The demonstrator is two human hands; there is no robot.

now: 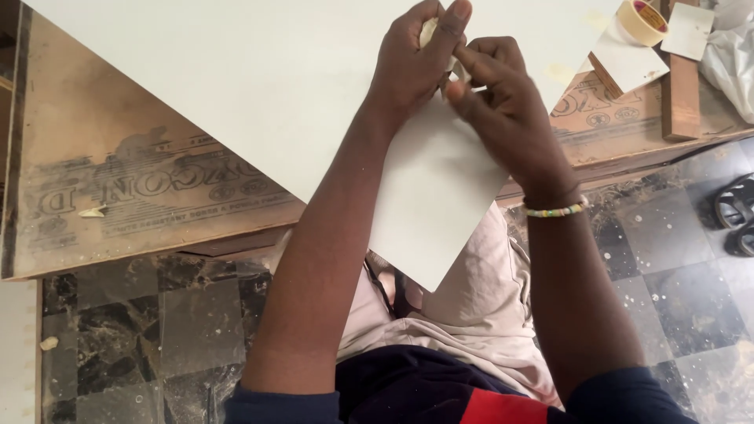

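Item 1: my left hand (416,63), fingers curled together and pinched on a small pale strip (429,31), seemingly a bit of tape, which shows only between thumb and forefinger; the heel of this hand rests on the white sheet (259,86).

Item 2: my right hand (503,102), touching the left at the fingertips, fingers bent and closed in a pinch at the same spot; I cannot tell exactly what they grip, as the knuckles hide it. A beaded bracelet (556,210) in pale colours sits on its wrist.

Item 3: the white sheet, a large flat laminate-like panel, lying directly under both hands, its pointed corner running back toward me past the bench edge and over my lap.

Item 4: the plywood board (110,196), brown with faded print, beneath the sheet, showing to the left of my left arm and beyond my right hand.

Item 5: a roll of tan masking tape (642,21), well to the right of my right hand, on the far part of the sheet.

Item 6: a wooden block (680,86) and small white offcuts (687,30), just past the roll.

Item 7: a dark sandal (738,212), on the tiled floor (675,267) to the right of my right forearm.

Item 8: my beige trousers (479,306), below both forearms.
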